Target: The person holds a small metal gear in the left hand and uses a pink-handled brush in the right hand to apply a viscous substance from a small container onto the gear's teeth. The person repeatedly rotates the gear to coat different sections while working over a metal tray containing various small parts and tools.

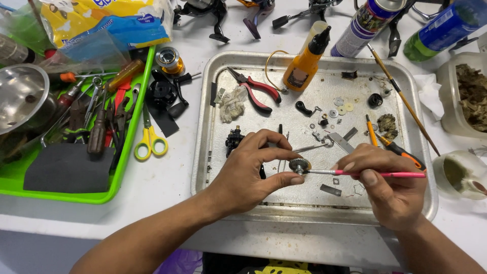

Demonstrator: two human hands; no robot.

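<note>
My left hand (248,170) pinches a small gear (299,165) over the metal tray (203,152); right hand (388,182) closed on pink brush (375,174), tip at gear. Reel parts lie loose in the tray, reassembly undone.

A small round toothed gear (299,165), dull metal with a brassy tint, sits pinched on edge between the thumb and fingers of the left hand (251,170), above the lower middle of a metal tray (203,152). A thin pink-handled brush (373,174) lies nearly level in the right hand (388,185), its metal ferrule and tip touching the gear's right side.
</note>
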